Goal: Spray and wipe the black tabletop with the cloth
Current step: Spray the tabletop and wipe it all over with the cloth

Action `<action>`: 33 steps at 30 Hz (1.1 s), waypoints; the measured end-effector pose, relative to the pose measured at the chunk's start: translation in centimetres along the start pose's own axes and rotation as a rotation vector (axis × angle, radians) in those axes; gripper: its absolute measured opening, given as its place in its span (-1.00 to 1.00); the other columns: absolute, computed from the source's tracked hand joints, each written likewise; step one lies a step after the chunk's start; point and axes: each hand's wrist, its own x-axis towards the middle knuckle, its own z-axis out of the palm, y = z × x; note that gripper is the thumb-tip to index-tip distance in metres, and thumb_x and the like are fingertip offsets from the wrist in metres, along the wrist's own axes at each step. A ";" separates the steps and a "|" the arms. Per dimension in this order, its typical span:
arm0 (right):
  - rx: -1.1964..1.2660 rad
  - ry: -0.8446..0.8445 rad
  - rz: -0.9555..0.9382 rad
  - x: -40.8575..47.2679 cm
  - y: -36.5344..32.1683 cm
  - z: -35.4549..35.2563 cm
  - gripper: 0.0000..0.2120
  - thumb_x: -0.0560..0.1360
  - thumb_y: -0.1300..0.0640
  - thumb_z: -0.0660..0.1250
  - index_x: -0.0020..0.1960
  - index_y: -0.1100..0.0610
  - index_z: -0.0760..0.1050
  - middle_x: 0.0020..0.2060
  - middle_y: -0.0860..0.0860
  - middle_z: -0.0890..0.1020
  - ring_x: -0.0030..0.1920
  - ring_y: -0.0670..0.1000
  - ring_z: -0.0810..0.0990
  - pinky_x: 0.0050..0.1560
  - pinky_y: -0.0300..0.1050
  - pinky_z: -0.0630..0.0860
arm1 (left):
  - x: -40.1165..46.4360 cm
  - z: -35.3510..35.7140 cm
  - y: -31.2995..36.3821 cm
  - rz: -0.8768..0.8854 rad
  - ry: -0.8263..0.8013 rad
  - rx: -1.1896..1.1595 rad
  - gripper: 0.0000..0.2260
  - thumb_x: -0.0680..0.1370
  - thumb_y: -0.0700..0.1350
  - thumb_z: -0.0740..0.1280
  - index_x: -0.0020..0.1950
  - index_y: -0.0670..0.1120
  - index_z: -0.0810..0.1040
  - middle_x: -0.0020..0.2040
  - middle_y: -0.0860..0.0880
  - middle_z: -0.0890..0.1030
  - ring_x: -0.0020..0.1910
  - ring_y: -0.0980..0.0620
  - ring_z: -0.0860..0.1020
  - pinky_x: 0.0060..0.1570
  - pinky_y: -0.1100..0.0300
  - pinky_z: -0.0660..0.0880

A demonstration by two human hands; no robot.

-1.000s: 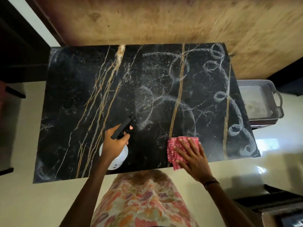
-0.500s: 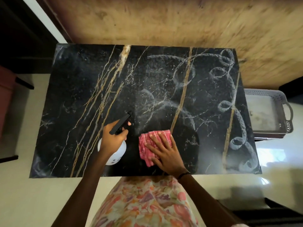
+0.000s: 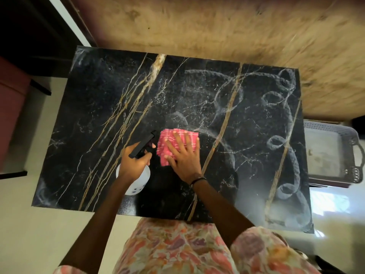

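Cloth (image 3: 178,144), pink, folded, flat on the black marbled surface (image 3: 98,119) near its middle, pressed under the spread-open right hand (image 3: 182,157). Just beside it, left hand (image 3: 135,164) closed round the white spray bottle (image 3: 134,179), black trigger head up. Looping wet streaks (image 3: 276,141) on the right half.

The person wears a floral garment (image 3: 173,252) printed in pink, orange, cream and mauve (short sleeves, forearms bare). A thin dark band (image 3: 198,180) circles the wrist of the right hand (image 3: 184,159).
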 end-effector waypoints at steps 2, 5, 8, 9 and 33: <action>-0.018 -0.036 -0.148 -1.0 -1.0 0.7 -0.49 0.58 -0.23 -0.08 0.47 -0.13 0.24 0.52 0.02 0.21 0.52 0.21 0.09 0.41 0.43 0.04 | 0.0 0.2 0.2 0.008 -0.002 -0.004 -0.69 0.43 -0.46 0.27 -0.45 -0.16 0.45 -0.56 -0.04 0.43 -0.60 0.15 0.37 -0.42 0.24 0.34; -0.041 -0.037 -0.304 -4.1 1.5 1.4 -0.51 0.60 -0.22 -0.04 0.49 -0.15 0.18 0.52 -0.01 0.20 0.53 0.17 0.07 0.44 0.36 -0.02 | -0.1 0.3 0.3 0.050 -0.024 -0.014 -0.73 0.44 -0.46 0.28 -0.35 -0.13 0.54 -0.57 0.00 0.45 -0.59 0.15 0.39 -0.46 0.37 0.36; -0.096 0.007 -0.296 -5.9 6.3 0.8 -0.50 0.60 -0.23 -0.03 0.51 -0.17 0.10 0.53 0.00 0.16 0.54 0.15 0.04 0.44 0.34 -0.01 | 0.1 0.3 -0.2 0.103 -0.061 0.022 -0.76 0.43 -0.43 0.30 -0.15 -0.10 0.61 -0.53 0.03 0.49 -0.54 0.12 0.45 -0.41 0.34 0.45; -0.102 0.009 -0.259 -5.7 7.8 0.3 -0.49 0.60 -0.24 -0.04 0.52 -0.17 0.08 0.54 0.00 0.14 0.54 0.15 0.02 0.43 0.35 0.01 | 0.2 0.3 -0.4 0.108 -0.068 0.043 -0.77 0.43 -0.43 0.31 -0.10 -0.12 0.61 -0.52 0.03 0.50 -0.52 0.09 0.47 -0.38 0.31 0.48; -0.058 0.059 0.054 7.5 11.9 -3.4 -0.47 0.59 -0.28 -0.15 0.50 -0.14 0.14 0.53 0.02 0.16 0.54 0.18 0.03 0.47 0.31 -0.07 | 8.4 0.8 4.8 -0.005 0.043 -0.153 -0.73 0.47 -0.44 0.24 -0.11 -0.10 0.60 -0.55 0.04 0.46 -0.60 0.17 0.39 -0.47 0.44 0.34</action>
